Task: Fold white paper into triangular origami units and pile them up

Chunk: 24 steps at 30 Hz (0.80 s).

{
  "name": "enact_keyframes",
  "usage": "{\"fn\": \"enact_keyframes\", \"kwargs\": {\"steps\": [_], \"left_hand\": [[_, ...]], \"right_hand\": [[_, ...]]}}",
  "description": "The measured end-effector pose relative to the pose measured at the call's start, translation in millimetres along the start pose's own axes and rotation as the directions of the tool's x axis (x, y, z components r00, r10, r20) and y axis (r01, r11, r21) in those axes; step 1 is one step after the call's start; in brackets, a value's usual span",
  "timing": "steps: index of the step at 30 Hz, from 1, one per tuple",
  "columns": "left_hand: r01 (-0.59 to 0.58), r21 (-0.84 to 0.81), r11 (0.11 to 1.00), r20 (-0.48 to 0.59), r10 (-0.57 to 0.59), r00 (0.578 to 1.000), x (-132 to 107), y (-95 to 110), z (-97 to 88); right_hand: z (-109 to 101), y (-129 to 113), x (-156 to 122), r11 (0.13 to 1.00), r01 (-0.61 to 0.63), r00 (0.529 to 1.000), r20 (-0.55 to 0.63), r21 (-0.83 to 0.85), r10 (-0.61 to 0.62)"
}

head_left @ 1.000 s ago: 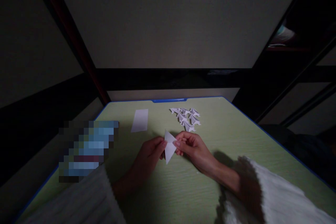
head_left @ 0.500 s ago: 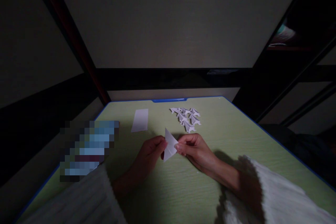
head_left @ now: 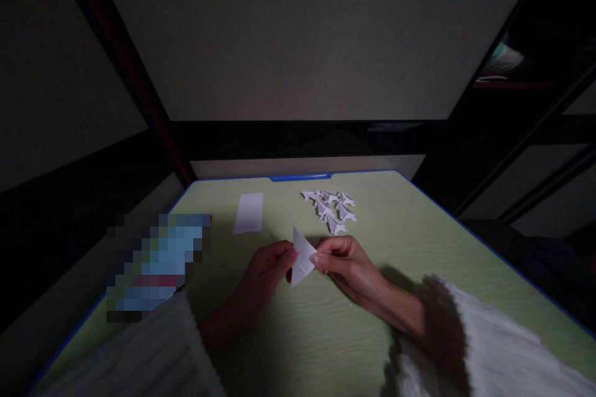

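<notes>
A white piece of paper folded into a triangle (head_left: 303,258) is held just above the table, between my two hands. My left hand (head_left: 270,265) pinches its left edge, thumb on the near face and fingers behind. At the triangle's right corner, my right hand (head_left: 344,263) pinches the paper between thumb and fingertips. Just beyond my hands lies a group of several small folded white paper figures (head_left: 329,209), close together. To their left, a flat white sheet of paper (head_left: 249,213) rests on the table.
The pale green table (head_left: 405,242) has a blue edge and a blue handle (head_left: 300,177) at the far side. At the left lies a pixelated, bluish flat object (head_left: 167,260) near my sleeve. A large pale panel (head_left: 288,37) rises behind the table.
Almost nothing differs. The folded paper and my fingers have shifted very slightly, with both hands keeping their pinch.
</notes>
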<state>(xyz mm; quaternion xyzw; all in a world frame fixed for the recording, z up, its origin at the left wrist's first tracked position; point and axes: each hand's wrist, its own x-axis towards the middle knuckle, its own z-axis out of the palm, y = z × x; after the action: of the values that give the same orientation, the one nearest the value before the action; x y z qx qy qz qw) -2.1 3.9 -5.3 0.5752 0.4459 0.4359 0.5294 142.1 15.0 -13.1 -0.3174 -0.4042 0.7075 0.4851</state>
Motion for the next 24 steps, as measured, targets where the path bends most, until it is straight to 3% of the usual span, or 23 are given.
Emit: {"fn": "enact_keyframes", "kwargs": {"steps": [8, 24], "left_hand": [[-0.071, -0.144, 0.987, -0.173, 0.045, 0.984, 2.4, -4.2, -0.1], [-0.113, 0.246, 0.963, -0.101, 0.141, 0.985, -4.1, -3.5, 2.0]], "right_hand": [[0.2, -0.1, 1.3, 1.000, 0.010, 0.999, -0.042, 0.001, -0.010], [3.8, -2.2, 2.4, 1.000, 0.017, 0.996, -0.092, -0.027, -0.019]]}}
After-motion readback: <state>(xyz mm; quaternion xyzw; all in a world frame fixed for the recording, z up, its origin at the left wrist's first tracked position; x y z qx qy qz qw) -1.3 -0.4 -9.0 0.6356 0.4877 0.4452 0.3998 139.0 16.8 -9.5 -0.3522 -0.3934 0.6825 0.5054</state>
